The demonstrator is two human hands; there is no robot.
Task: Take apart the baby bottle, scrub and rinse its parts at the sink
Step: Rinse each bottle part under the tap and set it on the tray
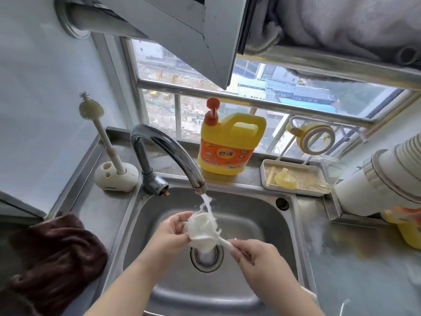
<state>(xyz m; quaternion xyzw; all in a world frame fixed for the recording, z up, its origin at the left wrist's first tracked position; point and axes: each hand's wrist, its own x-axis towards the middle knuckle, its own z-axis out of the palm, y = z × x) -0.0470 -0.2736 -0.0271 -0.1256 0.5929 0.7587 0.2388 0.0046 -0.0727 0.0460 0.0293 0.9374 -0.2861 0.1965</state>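
Running hard from the faucet point(168, 153), water splashes into the steel sink point(255, 215) where you work. Over the drain point(206, 256), your left hand point(169, 233) curls round a white bottle part point(201, 229) right under the stream, while your right hand point(255, 254) pinches its thin white stem point(224, 242) just beside it.

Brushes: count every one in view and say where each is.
2. One brush stands upright in a white holder left of the tap. The other brush is under the running water, its head held by the left hand, its handle by the right hand.
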